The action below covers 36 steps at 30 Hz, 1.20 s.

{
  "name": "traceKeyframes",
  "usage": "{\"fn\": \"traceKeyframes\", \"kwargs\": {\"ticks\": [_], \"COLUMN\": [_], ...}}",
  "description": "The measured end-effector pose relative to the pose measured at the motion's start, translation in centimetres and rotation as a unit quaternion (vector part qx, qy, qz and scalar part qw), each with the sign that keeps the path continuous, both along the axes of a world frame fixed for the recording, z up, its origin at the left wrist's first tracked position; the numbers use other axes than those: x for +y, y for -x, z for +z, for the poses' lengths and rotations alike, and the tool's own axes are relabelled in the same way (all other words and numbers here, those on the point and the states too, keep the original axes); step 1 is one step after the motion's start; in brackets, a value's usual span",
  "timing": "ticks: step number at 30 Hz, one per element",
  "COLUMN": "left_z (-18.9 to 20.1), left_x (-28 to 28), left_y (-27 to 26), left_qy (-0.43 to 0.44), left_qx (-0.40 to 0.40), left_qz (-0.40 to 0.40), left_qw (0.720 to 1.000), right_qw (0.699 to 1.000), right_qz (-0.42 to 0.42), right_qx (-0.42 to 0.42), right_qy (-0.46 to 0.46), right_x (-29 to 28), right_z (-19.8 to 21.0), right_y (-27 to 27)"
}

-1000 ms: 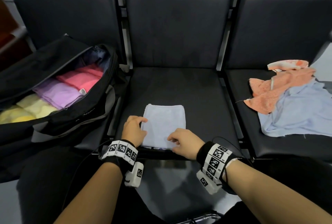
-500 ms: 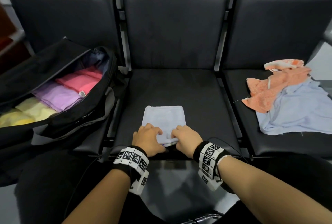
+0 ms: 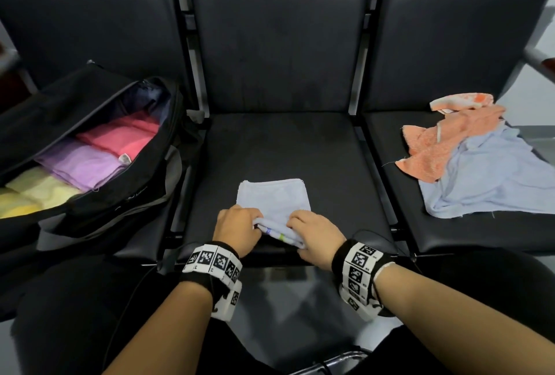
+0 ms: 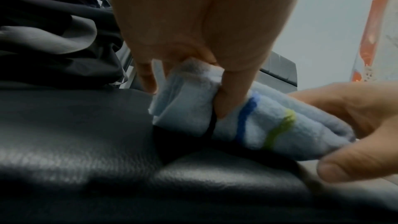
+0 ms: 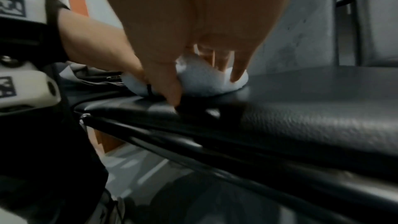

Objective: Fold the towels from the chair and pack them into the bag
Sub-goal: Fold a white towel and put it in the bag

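Note:
A folded pale blue towel (image 3: 271,197) lies on the middle seat (image 3: 279,149) near its front edge. My left hand (image 3: 237,229) pinches the towel's near left edge, and my right hand (image 3: 315,235) pinches the near right edge. The near edge is lifted and rolled, showing a blue and a green stripe (image 4: 258,122). In the left wrist view my left hand (image 4: 193,77) has fingers and thumb curled round the towel (image 4: 193,106). In the right wrist view my right hand (image 5: 193,81) grips the towel (image 5: 200,81). An open black bag (image 3: 99,191) sits on the left seat.
Inside the bag lie folded pink (image 3: 120,137), purple (image 3: 78,164) and yellow (image 3: 33,191) towels. On the right seat (image 3: 390,140) an orange towel (image 3: 435,146) and a light blue towel (image 3: 492,182) lie unfolded. Metal frame bars (image 3: 195,74) separate the seats.
Both hands moved inward along the towel's near edge, took hold of it and lifted it off the seat, so the striped underside now shows.

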State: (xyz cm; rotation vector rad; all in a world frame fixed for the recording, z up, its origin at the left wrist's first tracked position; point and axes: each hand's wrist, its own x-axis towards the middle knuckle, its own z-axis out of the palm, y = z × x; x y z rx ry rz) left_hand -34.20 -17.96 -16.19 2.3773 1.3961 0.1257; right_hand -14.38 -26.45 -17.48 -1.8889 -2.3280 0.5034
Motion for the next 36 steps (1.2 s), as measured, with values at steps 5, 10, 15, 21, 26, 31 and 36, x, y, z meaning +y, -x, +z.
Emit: {"fn": "traceKeyframes", "kwargs": {"ticks": [5, 10, 15, 21, 26, 31, 36], "left_z": [0.3, -0.1, -0.6, -1.0, -1.5, -2.1, -2.2], "left_x": [0.3, 1.1, 1.4, 1.6, 2.2, 2.3, 2.2], "left_y": [1.0, 1.5, 1.1, 0.7, 0.3, -0.2, -0.9], "left_qy": [0.041, 0.134, 0.212, 0.234, 0.224, 0.219, 0.214], "left_qx": [-0.036, -0.173, -0.261, -0.27, -0.242, -0.203, -0.189], "left_qz": [0.008, 0.099, 0.121, 0.101, 0.115, 0.159, 0.224], "left_qw": [0.998, 0.971, 0.934, 0.929, 0.937, 0.941, 0.932], "right_qw": [0.981, 0.95, 0.914, 0.906, 0.904, 0.899, 0.91], "right_qz": [-0.123, -0.207, -0.289, -0.302, -0.311, -0.337, -0.329], "right_qx": [0.15, 0.232, 0.283, 0.296, 0.294, 0.278, 0.238], "right_qy": [0.019, 0.014, 0.003, 0.002, 0.008, 0.033, 0.088], "right_x": [0.4, 1.1, 1.2, 1.1, 1.7, 2.2, 2.8], "right_z": [0.2, 0.5, -0.4, -1.0, -1.2, -2.0, -2.4], "right_y": [-1.1, -2.8, -4.5, -5.0, -4.9, -5.0, -5.2]}}
